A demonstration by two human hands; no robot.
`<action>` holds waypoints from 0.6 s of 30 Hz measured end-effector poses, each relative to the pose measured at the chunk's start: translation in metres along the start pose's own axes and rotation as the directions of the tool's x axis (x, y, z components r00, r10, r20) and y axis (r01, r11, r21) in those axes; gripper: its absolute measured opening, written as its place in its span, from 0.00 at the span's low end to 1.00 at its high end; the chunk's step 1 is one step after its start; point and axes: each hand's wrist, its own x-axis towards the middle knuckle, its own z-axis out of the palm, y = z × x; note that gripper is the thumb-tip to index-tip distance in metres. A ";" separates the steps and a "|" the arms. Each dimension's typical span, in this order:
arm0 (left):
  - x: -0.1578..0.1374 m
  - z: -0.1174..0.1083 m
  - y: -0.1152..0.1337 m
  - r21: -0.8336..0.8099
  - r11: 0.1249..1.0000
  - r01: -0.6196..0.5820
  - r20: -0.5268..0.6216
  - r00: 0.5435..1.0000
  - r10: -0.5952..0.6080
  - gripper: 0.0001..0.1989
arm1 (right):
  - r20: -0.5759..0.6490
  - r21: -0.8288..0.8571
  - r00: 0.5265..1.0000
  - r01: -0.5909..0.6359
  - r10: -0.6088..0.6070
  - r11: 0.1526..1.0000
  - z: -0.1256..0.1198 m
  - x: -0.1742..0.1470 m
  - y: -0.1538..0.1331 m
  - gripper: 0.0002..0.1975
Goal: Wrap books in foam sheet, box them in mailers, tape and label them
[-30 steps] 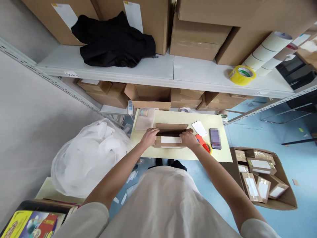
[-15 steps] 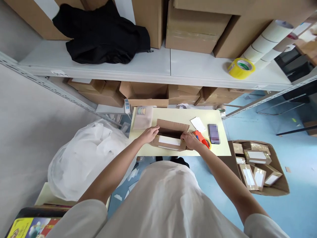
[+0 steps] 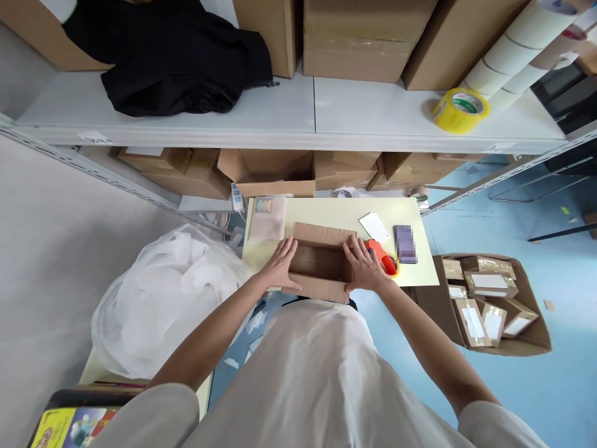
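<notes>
A small open cardboard box [image 3: 321, 260] sits at the near edge of the pale table, its inside showing a bare brown bottom. Its far flap stands up and its near flap is folded out toward me. My left hand [image 3: 281, 266] grips the left end, thumb at the near corner and fingers at the far one. On the right end, my right hand [image 3: 365, 267] holds in the same spread way. Just beside that hand lies a red tape dispenser [image 3: 382, 256] with a yellow roll.
On the table [image 3: 326, 210] lie white cards [image 3: 374, 226], a phone [image 3: 405, 244] and a clear plastic sleeve [image 3: 267, 218]. A shelf [image 3: 280, 112] spans above the far side. A carton [image 3: 543, 339] of packed boxes stands right; a white plastic bag [image 3: 163, 298] bulges left.
The box's near flap has folded outward toward me, opening up its inside. Both hands have shifted from the top edges down onto the box's ends, fingers spread wider. The view has tilted slightly.
</notes>
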 end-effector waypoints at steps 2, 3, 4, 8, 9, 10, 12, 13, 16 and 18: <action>-0.001 0.008 -0.003 0.033 0.999 0.007 -0.041 0.999 -0.005 0.74 | 0.029 0.060 0.999 -0.014 0.013 0.998 0.005 0.003 0.007 0.74; 0.001 0.011 -0.004 0.041 0.999 0.011 -0.061 0.998 -0.008 0.74 | 0.034 0.093 0.999 -0.011 0.008 0.996 0.006 0.005 0.011 0.75; 0.003 0.012 -0.006 0.043 0.999 0.018 -0.083 0.996 -0.014 0.74 | 0.034 0.119 0.999 -0.005 0.001 0.993 0.007 0.008 0.015 0.75; 0.020 0.015 -0.009 0.022 0.998 0.057 -0.176 0.983 -0.052 0.72 | 0.028 0.121 1.000 0.000 -0.004 0.993 0.005 0.023 0.031 0.70; 0.025 0.015 -0.009 0.014 0.998 0.061 -0.190 0.980 -0.057 0.71 | 0.026 0.101 1.000 -0.007 0.005 0.995 0.003 0.027 0.034 0.68; 0.030 0.016 -0.009 0.005 0.998 0.064 -0.202 0.977 -0.061 0.71 | 0.019 0.075 1.000 -0.021 0.020 0.997 0.002 0.030 0.035 0.67; 0.039 0.017 -0.007 -0.018 0.997 0.070 -0.223 0.972 -0.072 0.71 | -0.005 0.014 0.998 -0.061 0.061 0.998 -0.001 0.034 0.037 0.63; 0.044 0.018 -0.005 -0.032 0.997 0.073 -0.234 0.969 -0.078 0.71 | -0.019 -0.010 0.996 -0.083 0.083 0.996 -0.001 0.035 0.037 0.61; 0.055 0.020 -0.002 -0.083 0.994 0.070 -0.263 0.961 -0.089 0.71 | -0.038 -0.004 0.992 -0.123 0.123 0.992 -0.003 0.037 0.037 0.61; 0.057 0.021 -0.001 -0.118 0.991 0.055 -0.269 0.959 -0.086 0.70 | -0.035 0.060 0.993 -0.113 0.115 0.992 -0.002 0.039 0.040 0.64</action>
